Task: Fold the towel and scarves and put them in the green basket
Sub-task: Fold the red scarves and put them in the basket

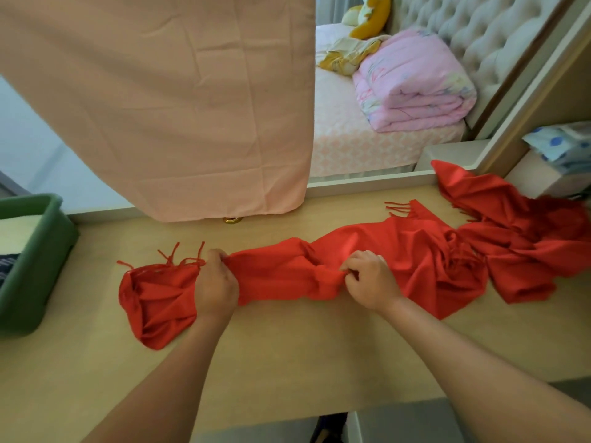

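A long red fringed scarf (pixel 281 276) lies crumpled across the wooden table (pixel 287 353), from the left middle toward the right. My left hand (pixel 217 287) grips it near its left fringed end. My right hand (pixel 367 281) pinches a bunch of the cloth near the middle. More red scarf cloth (pixel 518 228) is heaped at the right; whether it is a second scarf I cannot tell. The green basket (pixel 41 251) stands at the table's left edge, with pale folded cloth and something dark inside.
A pink cloth (pixel 166 107) hangs over a mirror behind the table, its hem just above the tabletop. A small gold object (pixel 232 220) sits under that hem. The mirror reflects a bed with a folded pink quilt (pixel 415 84). A blue dotted packet (pixel 563 145) lies far right.
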`<action>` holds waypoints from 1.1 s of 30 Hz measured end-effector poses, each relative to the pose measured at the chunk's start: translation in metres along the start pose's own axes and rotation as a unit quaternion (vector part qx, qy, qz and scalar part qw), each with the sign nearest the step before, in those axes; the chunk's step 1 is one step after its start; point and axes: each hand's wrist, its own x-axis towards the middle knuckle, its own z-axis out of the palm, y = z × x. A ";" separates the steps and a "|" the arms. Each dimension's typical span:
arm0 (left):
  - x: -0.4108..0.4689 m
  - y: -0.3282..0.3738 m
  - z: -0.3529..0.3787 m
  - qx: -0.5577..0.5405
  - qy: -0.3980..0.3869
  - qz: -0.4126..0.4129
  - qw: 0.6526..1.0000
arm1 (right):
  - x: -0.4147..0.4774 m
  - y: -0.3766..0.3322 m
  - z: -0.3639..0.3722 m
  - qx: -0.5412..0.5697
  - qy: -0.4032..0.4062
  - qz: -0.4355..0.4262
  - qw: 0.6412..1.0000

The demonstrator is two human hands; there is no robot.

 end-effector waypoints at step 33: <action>0.056 -0.045 0.049 0.186 -0.084 -0.110 0.973 | 0.063 0.020 0.073 -0.200 -0.324 0.113 0.918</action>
